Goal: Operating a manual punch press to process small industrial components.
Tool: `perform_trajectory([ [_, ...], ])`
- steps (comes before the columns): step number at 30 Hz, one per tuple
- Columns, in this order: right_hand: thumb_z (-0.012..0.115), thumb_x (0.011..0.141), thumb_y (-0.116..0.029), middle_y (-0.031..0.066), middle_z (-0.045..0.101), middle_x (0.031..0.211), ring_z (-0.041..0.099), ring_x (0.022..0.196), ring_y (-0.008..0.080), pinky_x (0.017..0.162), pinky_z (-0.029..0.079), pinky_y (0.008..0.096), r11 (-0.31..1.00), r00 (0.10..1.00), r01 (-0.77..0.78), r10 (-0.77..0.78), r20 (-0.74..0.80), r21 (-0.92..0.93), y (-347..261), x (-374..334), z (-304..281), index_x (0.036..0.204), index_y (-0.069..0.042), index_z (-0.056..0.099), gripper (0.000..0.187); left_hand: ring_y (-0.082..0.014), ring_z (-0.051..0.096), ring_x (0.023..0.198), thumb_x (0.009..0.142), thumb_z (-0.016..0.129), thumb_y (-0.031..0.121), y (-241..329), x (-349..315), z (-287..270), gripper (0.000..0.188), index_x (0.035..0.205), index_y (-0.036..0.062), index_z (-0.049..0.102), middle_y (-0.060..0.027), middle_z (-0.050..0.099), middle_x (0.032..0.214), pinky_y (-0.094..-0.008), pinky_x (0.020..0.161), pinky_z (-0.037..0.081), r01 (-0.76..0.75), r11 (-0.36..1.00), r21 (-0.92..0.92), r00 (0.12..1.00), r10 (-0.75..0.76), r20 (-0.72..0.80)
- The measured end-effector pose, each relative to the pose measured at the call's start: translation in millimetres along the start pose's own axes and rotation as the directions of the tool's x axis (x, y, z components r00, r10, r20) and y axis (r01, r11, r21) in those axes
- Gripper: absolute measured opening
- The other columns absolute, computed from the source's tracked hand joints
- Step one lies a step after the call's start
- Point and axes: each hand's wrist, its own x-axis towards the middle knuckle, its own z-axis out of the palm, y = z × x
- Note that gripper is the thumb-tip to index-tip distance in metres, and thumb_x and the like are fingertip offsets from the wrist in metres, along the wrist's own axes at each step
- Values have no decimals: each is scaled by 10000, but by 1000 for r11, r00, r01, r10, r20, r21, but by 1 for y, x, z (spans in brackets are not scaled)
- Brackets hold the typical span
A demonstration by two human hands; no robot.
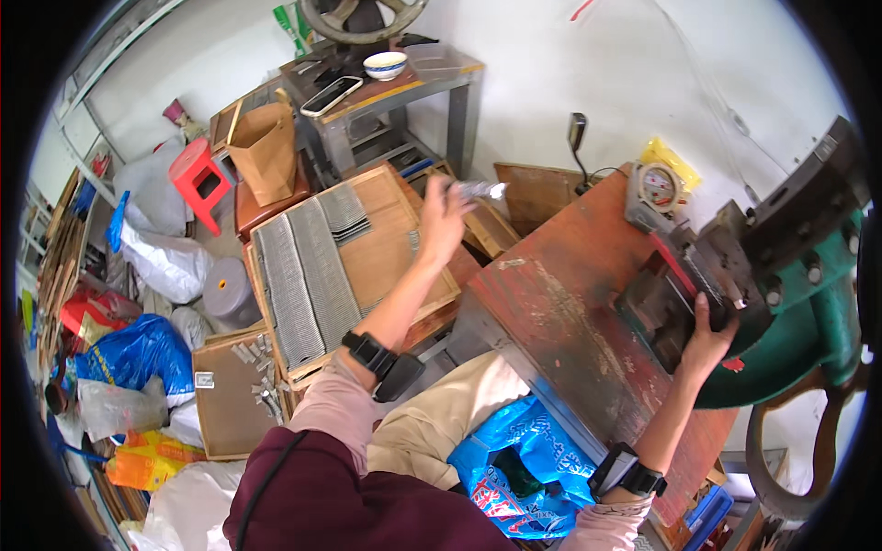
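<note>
My left hand (443, 222) is raised beside the wooden tray (390, 243), its fingers closed on a small bundle of shiny metal strips (480, 190). Rows of grey metal strips (308, 266) fill the left part of that tray. On the right, my right hand (706, 342) touches the dark metal die block (721, 266) of a green press (781, 354). Its finger and thumb are spread against the block, and I make out nothing held between them. A bright sliver of metal shows in the die just above these fingers.
The press stands on a worn reddish table (560, 312). A blue plastic bag (524, 468) hangs by my lap. Left of the tray are a cardboard box (230, 404) with loose metal pieces, a grey stool (231, 292) and a red stool (199, 184). A bowl (385, 64) and phone (332, 95) lie on the back bench.
</note>
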Motion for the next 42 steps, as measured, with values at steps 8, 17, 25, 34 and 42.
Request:
perform_trajectory([
  [8, 729, 800, -306, 169, 554, 1148, 506, 1054, 251, 948, 378, 329, 999, 999, -2, 4, 41, -50, 16, 8, -5, 1193, 84, 493, 602, -247, 637, 869, 973, 431, 148, -73, -43, -117, 160, 980, -7, 467, -145, 607, 927, -360, 735, 528, 157, 849, 505, 930, 45, -364],
  [17, 702, 830, -306, 178, 541, 1167, 512, 1060, 249, 947, 400, 333, 997, 999, 4, 0, 52, -79, 19, 10, -7, 1204, 102, 465, 602, -412, 571, 908, 793, 595, 98, -98, -73, -105, 246, 1009, -7, 542, -215, 600, 992, -480, 831, 439, -62, 378, 924, 997, -21, 76],
  [25, 719, 807, -336, 184, 530, 1196, 503, 1081, 259, 962, 384, 336, 997, 997, -10, 16, 70, -79, 21, 12, -8, 1235, 95, 452, 664, -408, 485, 1126, 763, 613, -25, -18, -147, -62, 321, 1072, -21, 529, -214, 563, 1117, -469, 944, 393, -226, 636, 738, 948, 318, 16],
  [34, 737, 790, -285, 180, 539, 1205, 502, 1100, 266, 978, 361, 348, 983, 982, 184, -183, 35, -22, 10, 7, 1, 1238, 72, 461, 635, -362, 528, 1025, 760, 621, -28, 60, -110, 17, 317, 1064, -9, 536, -185, 569, 1073, -417, 893, 425, -538, 760, 365, 843, 484, 235],
  [42, 759, 732, -354, 255, 547, 1162, 522, 1109, 394, 926, 413, 413, 972, 991, 41, -70, -115, -233, -3, -4, 5, 1277, -33, 399, 728, -435, 365, 1199, 807, 664, 329, 68, -49, 168, 576, 1214, -36, 482, -260, 456, 1231, -517, 986, 321, -724, 602, 337, 636, 393, 664],
])
